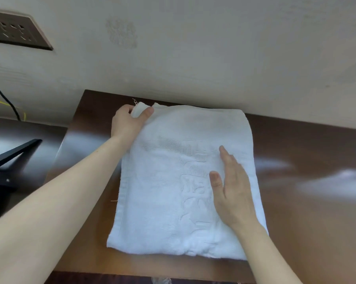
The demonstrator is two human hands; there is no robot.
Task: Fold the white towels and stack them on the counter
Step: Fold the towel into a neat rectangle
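Note:
A white towel [168,181] lies folded in a rough rectangle on the brown wooden counter [308,201], its far edge close to the wall. My left hand [127,124] pinches the towel's far left corner between thumb and fingers. My right hand [232,189] lies flat on the right half of the towel, fingers straight and pointing away from me, pressing the cloth down. An embossed pattern shows in the towel's middle.
A pale wall [193,58] rises right behind the counter, with a dark socket panel [15,31] at upper left. Black and yellow cables [6,101] hang at left. A black stand [6,160] sits on a lower surface left of the counter.

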